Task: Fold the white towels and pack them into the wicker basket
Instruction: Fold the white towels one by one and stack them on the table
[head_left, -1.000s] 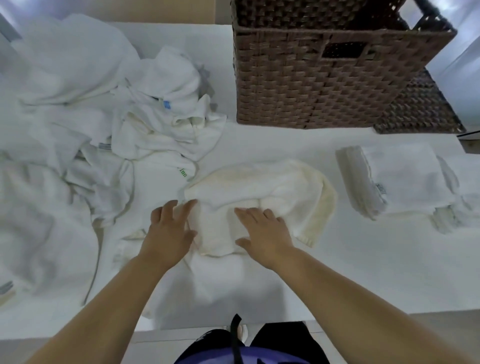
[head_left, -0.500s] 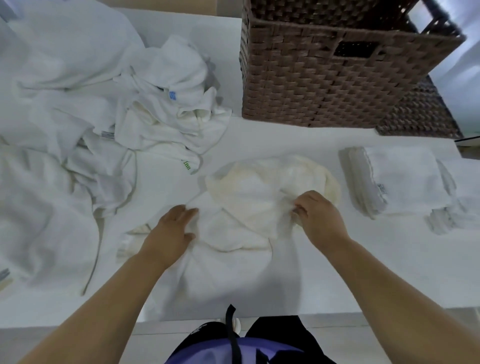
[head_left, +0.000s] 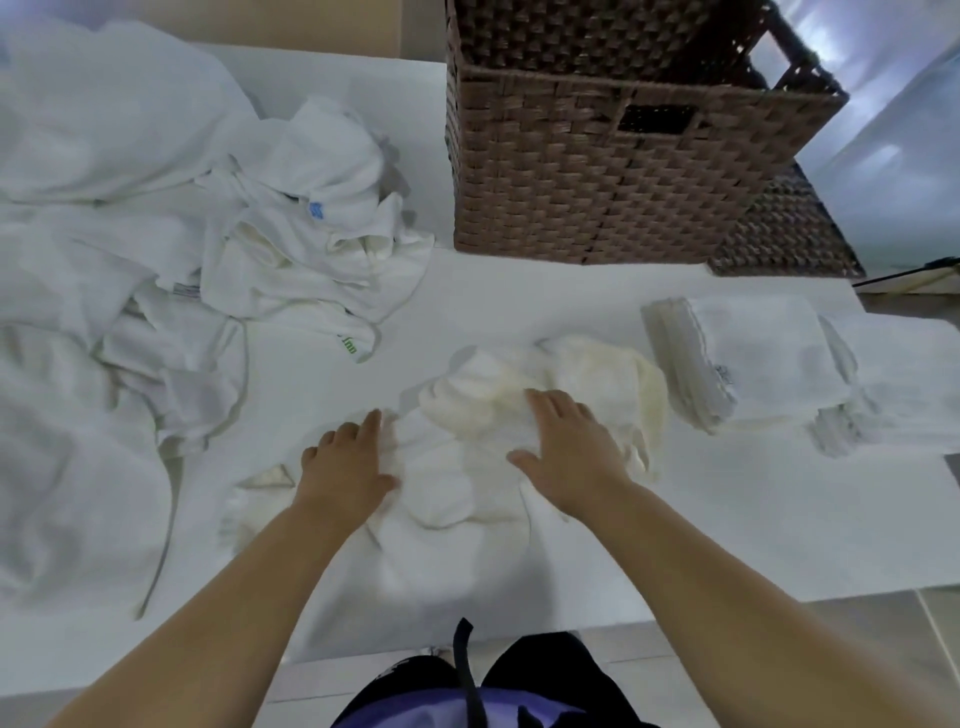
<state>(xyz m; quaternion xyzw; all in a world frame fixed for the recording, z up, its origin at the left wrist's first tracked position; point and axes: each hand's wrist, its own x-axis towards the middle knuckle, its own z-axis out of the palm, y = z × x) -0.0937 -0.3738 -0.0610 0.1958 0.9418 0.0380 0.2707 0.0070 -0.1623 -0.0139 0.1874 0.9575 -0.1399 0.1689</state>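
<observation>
Laundry rm by the look — heaped white towels (head_left: 130, 260), folded stack (head_left: 753, 358), wicker basket (head_left: 597, 171), tiled floor (head_left: 779, 649).

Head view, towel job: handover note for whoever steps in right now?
Hands: left hand open, flat on the cream towel, left side; right hand open, pressing its middle.
Towel rumpled, fold not finished.
Done: folded stack on the table to its right.
To do: finish this fold, fold the loose pile at left, pack all into the wicker basket behind; its inside barely shows.
</observation>
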